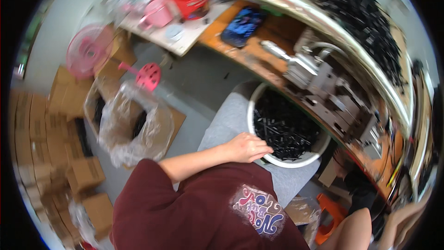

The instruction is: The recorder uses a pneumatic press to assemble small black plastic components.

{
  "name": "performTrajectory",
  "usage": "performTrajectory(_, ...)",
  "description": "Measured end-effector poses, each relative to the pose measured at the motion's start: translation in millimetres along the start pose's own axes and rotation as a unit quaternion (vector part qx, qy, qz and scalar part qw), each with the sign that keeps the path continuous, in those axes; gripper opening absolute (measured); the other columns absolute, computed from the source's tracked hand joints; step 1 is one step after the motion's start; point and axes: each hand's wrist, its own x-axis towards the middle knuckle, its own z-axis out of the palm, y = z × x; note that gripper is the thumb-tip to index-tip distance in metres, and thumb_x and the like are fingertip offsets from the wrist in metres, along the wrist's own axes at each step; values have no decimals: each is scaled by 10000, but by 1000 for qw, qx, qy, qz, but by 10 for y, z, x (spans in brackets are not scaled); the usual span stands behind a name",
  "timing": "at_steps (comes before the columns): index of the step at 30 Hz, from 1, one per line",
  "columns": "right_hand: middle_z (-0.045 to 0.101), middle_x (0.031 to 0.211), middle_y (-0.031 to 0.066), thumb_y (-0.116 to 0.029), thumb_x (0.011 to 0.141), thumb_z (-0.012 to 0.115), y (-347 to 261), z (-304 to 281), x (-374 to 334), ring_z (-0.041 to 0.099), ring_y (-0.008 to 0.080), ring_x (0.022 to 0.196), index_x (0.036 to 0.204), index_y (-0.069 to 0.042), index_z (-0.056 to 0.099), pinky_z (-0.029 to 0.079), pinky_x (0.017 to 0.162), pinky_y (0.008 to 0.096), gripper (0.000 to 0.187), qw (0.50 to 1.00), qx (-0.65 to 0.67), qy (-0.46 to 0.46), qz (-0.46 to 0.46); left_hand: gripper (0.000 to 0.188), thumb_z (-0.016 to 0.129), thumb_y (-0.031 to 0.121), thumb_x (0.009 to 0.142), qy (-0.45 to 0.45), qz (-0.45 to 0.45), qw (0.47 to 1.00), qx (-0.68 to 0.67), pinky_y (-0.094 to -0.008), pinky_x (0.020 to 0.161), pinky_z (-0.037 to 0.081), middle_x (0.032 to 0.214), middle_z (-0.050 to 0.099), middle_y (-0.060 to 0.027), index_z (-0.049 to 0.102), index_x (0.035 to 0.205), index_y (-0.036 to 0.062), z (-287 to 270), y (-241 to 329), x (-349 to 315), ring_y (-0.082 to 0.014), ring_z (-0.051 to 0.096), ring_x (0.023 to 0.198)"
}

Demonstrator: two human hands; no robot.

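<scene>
My left hand (pixel 248 148) is at the near-left rim of a round white tub (pixel 251 111), its fingers together and bent over the edge. The thumb is mostly hidden. Many thin black plastic pieces (pixel 286 129) fill the tub, which sits against my grey-clad lap, partly under the bench edge. I cannot make out my right hand. Bare skin of a bent limb (pixel 354 231) shows at the lower right, and I cannot tell whose it is.
A metal press fixture (pixel 319 78) stands on the wooden bench (pixel 222 41) by a phone (pixel 243 25). Black pieces (pixel 356 18) pile on the raised shelf. Leftward are a plastic-lined carton (pixel 134 125), a pink fan (pixel 90 51) and stacked boxes (pixel 51 129). An orange stool (pixel 328 217) is lower right.
</scene>
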Motion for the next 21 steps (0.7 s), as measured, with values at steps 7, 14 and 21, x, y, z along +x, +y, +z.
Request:
performTrajectory(7, 558, 1148, 140, -123, 919, 582, -4, 113, -274, 564, 258, 1003, 1163, -38, 496, 466, 807, 364, 273, 997, 48, -32, 51, 199, 669, 97, 796, 114, -143, 974, 131, -354, 764, 481, 938, 663, -14, 681, 994, 118, -195, -316, -772, -205, 621, 909)
performTrajectory(14, 541, 1133, 135, -131, 916, 583, -83, 303, -504, 555, 251, 989, 1177, -37, 477, 465, 796, 354, 296, 992, 58, -79, 76, 485, 688, 102, 736, 235, -424, 814, 319, -488, 1016, 374, 1316, 506, -120, 582, 1209, 115, -716, -646, -2104, -339, 451, 1237)
performTrajectory(21, 525, 1118, 130, -139, 914, 583, -133, 502, -714, 547, 244, 975, 1190, -36, 458, 465, 786, 344, 321, 986, 58, -117, 100, 952, 847, 181, 618, 219, -740, 515, 374, -513, 1124, 253, 1513, 312, -137, 378, 1445, 127, -1186, -1091, -3643, -320, 299, 1392)
